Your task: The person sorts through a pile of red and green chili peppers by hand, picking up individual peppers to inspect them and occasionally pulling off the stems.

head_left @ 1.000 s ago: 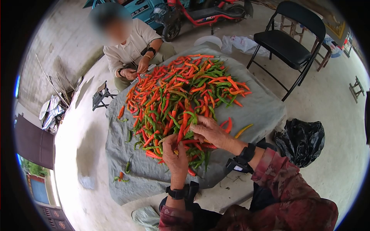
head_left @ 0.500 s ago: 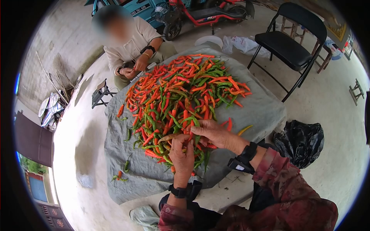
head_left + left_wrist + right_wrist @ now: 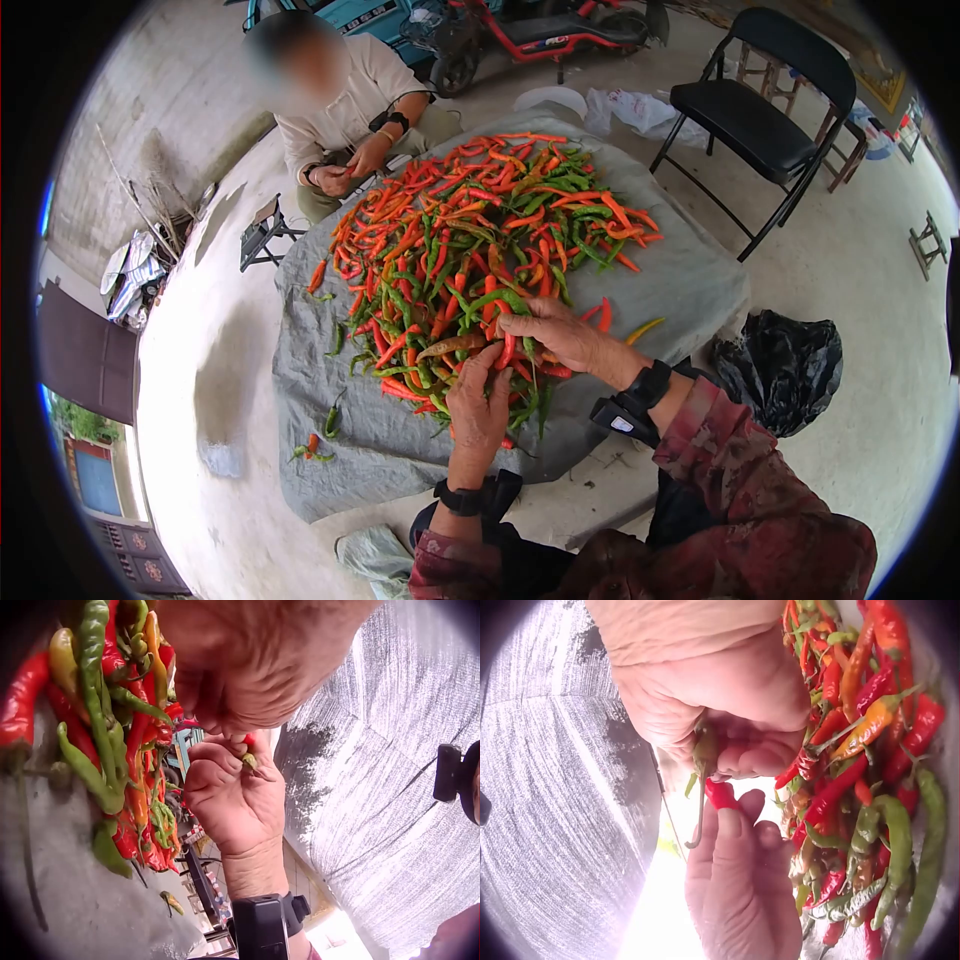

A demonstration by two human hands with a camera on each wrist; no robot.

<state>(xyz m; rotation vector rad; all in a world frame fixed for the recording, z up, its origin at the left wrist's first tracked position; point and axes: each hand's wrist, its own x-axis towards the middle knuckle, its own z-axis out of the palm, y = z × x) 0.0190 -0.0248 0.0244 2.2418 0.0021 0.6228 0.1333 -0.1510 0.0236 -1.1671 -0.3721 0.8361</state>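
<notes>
A heap of red, green and orange chili peppers (image 3: 440,255) covers much of a grey cloth (image 3: 680,275). At its near edge, my left hand (image 3: 479,408) and right hand (image 3: 562,338) meet over one red chili pepper (image 3: 721,794). My left thumb and fingers pinch its red body. The right hand's curled fingers hold it by the green stem end (image 3: 704,750), from which a thin stem hangs down. Most of this pepper is hidden by the fingers. A brownish-green chili (image 3: 450,346) lies on the heap just beyond the left fingertips.
Another person (image 3: 350,90) sits at the far left of the cloth, hands at the heap's edge. A black plastic bag (image 3: 780,370) lies to the right. Beyond stand a black folding chair (image 3: 750,125) and a red scooter (image 3: 560,35). A small folding stool (image 3: 265,235) is at left.
My left hand has shifted right, closer to the right hand, uncovering the brownish-green chili. Both hands now meet on the red chili. The view has tilted slightly.
</notes>
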